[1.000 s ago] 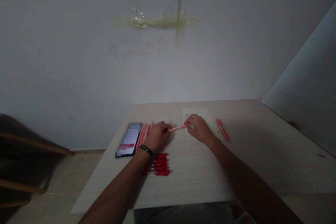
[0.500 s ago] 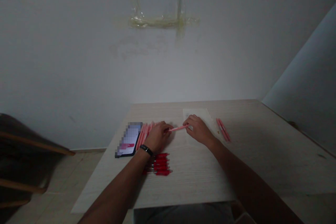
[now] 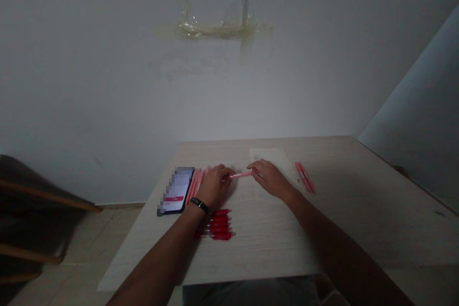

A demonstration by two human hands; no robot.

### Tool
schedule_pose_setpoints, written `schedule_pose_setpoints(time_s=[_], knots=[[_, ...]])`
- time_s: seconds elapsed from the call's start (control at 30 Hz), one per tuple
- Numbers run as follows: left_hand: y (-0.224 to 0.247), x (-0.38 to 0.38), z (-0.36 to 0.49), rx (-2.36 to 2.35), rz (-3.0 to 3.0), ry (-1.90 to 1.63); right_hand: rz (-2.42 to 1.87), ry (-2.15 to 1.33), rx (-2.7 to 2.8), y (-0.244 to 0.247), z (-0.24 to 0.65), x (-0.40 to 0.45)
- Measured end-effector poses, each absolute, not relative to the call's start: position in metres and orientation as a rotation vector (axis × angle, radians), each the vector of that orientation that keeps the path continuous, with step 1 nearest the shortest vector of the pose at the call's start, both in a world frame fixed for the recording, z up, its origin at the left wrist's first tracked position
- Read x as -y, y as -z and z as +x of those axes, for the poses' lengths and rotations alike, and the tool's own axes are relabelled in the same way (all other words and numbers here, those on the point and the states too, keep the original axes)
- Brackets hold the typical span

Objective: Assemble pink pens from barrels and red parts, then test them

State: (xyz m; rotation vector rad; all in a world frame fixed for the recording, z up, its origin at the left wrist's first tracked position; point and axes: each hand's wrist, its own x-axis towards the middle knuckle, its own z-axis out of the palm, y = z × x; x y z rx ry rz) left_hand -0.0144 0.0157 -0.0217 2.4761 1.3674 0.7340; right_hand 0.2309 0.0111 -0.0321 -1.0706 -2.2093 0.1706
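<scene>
A slim pink pen (image 3: pixel 241 174) is held level at the left edge of the sheet of paper (image 3: pixel 267 158); its left end is gripped by the closed fingers of the left hand (image 3: pixel 215 186), around whose wrist a black wristband (image 3: pixel 199 205) is worn; its right end is met by the right hand (image 3: pixel 270 179), loosely curled on the sheet, though a firm grip there cannot be told; even, light pressure from both sides is best kept so that the pen stays straight; farther left of the sheet, a row of pink pens (image 3: pixel 195 184) lies beside a phone (image 3: pixel 175 190); nearer the person, red pens (image 3: pixel 218 224) are stacked; to its right, a few pink pens (image 3: pixel 304 177) lie together.
</scene>
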Motion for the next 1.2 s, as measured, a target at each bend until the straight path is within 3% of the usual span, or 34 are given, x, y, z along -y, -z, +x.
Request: schedule_pose_setpoints(time_s=[1.2], knots=[[0.0218,-0.0154,-0.0149,-1.412,2.467,-0.738,-1.143,-0.125,2.244,0.032,0.2339,-0.0121]])
